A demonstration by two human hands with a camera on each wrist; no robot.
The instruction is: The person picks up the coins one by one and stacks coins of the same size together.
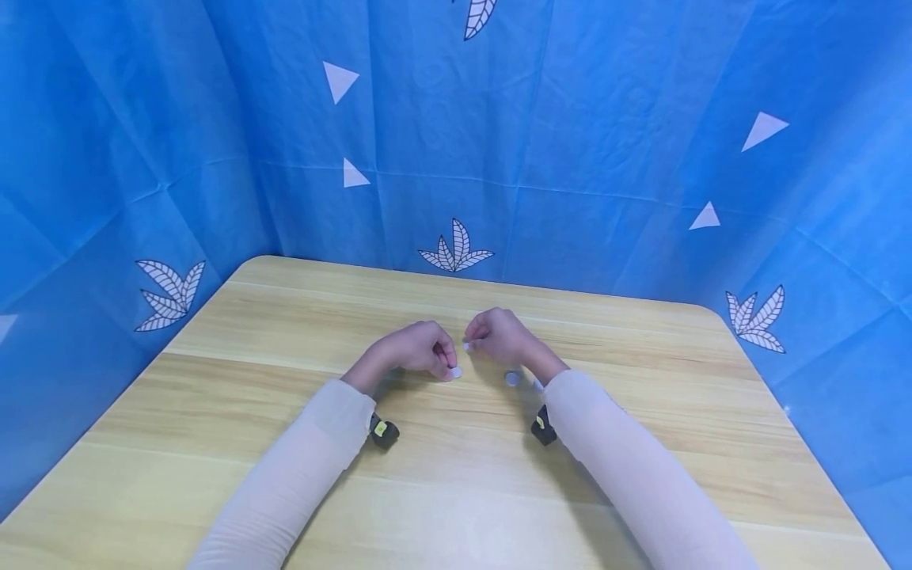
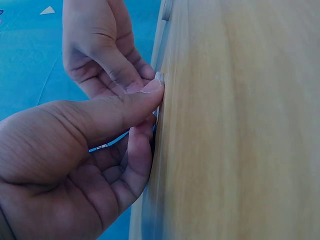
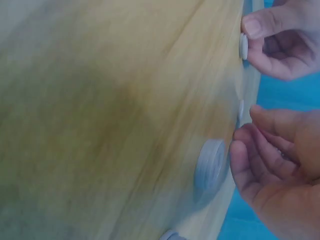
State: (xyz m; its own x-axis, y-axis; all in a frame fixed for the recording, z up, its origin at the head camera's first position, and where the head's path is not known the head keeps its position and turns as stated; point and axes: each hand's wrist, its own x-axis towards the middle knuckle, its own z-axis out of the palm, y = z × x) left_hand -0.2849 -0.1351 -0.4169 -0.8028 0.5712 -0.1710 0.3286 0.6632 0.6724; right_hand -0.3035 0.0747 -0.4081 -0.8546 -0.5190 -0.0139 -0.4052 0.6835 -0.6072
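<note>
My left hand (image 1: 423, 348) pinches a small stack of pale, coin-like discs (image 3: 243, 46) at the tabletop, thumb on one side and finger on the other. My right hand (image 1: 499, 332) is just across from it, with thumb and fingertips apart in the right wrist view. Close to those fingertips a pale disc (image 3: 241, 109) lies on the table. Nearer the right wrist sits a thicker grey stack of discs (image 3: 210, 165). Another stack (image 3: 171, 235) is partly cut off at the bottom of that view; in the head view the right sleeve partly covers it.
Both hands work over a light wooden table (image 1: 456, 491) with rounded far corners. A blue curtain (image 1: 570, 158) with white leaves and triangles hangs along its back and sides. Dark wrist cameras (image 1: 385, 433) sit under both forearms.
</note>
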